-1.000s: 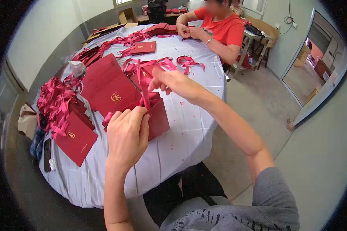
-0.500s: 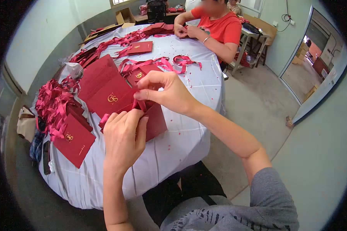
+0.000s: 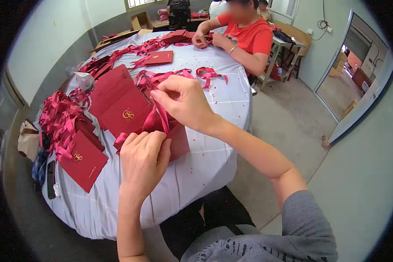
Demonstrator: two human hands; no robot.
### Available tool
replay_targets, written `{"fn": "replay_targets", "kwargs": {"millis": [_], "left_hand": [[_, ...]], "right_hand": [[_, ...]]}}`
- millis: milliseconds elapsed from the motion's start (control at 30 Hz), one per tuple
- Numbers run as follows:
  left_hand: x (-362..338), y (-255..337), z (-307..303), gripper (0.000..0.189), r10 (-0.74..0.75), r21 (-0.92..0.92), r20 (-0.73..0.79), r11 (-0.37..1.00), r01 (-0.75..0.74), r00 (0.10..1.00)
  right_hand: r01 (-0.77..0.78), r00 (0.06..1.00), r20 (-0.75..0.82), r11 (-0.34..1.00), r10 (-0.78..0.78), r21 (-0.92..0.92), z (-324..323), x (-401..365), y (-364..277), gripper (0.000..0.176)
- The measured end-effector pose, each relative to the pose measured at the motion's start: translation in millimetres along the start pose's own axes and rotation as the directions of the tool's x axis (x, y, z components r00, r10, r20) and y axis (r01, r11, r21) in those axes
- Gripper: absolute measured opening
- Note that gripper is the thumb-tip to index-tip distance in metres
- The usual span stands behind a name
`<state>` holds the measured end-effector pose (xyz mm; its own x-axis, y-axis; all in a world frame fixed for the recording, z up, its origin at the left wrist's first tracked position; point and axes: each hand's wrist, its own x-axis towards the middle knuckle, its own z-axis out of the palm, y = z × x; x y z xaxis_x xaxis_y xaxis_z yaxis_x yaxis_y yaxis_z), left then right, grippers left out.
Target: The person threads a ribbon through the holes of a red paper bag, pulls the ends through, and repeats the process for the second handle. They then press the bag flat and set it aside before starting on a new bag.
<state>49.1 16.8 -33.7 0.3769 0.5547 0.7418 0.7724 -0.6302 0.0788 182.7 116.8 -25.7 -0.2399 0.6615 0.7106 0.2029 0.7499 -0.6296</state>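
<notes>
My right hand (image 3: pixel 185 102) pinches the upper part of a dark pink ribbon (image 3: pixel 160 114) above a red paper bag (image 3: pixel 179 140). Lower down, my left hand (image 3: pixel 144 155) is closed on the ribbon at the bag's top edge; its fingertips are partly hidden. A ribbon loop stands up between both hands. Behind them lies an open red folder (image 3: pixel 122 102) with a gold monogram. To the left, a heap of ribbons (image 3: pixel 63 120) rests on red bags, with one monogrammed red bag (image 3: pixel 84 161) flat in front.
A white cloth covers the round table (image 3: pixel 209 163). Across it, a person in a red shirt (image 3: pixel 253 39) handles red pieces. More red bags (image 3: pixel 159 57) and ribbons lie along the far side. A dark phone (image 3: pixel 51 179) sits at the left edge.
My right hand has drawn the ribbon up, and a longer stretch of it now shows between my hands. My left hand stays almost in place. The other person's hands have shifted slightly.
</notes>
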Motion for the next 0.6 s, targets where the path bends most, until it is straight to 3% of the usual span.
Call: {"fn": "replay_targets", "kwargs": {"millis": [67,133,233,300,367,467,533,600], "left_hand": [[0,0,1,0.012,0.002,0.005,0.004,1.0,-0.002,1.0],[-1,0,0,0.013,0.004,0.016,0.013,1.0,-0.004,1.0],[-2,2,1,0.011,-0.034,0.002,0.02,0.999,0.034,0.999],[-3,1,0,0.011,-0.03,-0.004,0.013,1.0,0.03,0.999],[-3,1,-2,0.011,-0.033,0.004,0.015,0.999,0.033,0.999],[-3,2,0,0.012,-0.015,0.028,0.01,0.999,0.015,1.0],[-4,2,-2,0.013,-0.003,0.055,0.003,0.998,0.003,1.0],[-4,4,-6,0.011,-0.028,0.059,0.083,0.998,0.024,0.996]], "right_hand": [[0.05,0.989,-0.136,0.998,-0.053,-0.029,5,4,-1,0.016],[0.05,0.992,-0.12,0.999,-0.049,0.001,7,6,0,0.016],[0.018,1.0,0.007,0.997,-0.018,0.075,1,8,-1,0.019],[-0.146,0.975,0.179,0.988,0.134,0.055,-11,9,-1,0.017],[-0.117,0.973,0.212,0.985,0.087,0.13,-17,7,12,0.027],[-0.335,0.876,0.355,0.942,0.325,-0.035,-39,-6,8,0.052],[-0.481,0.714,0.467,0.85,0.522,-0.214,-50,-13,-1,0.054],[-0.468,0.68,0.536,0.859,0.5,-0.207,-50,-23,3,0.045]]}}
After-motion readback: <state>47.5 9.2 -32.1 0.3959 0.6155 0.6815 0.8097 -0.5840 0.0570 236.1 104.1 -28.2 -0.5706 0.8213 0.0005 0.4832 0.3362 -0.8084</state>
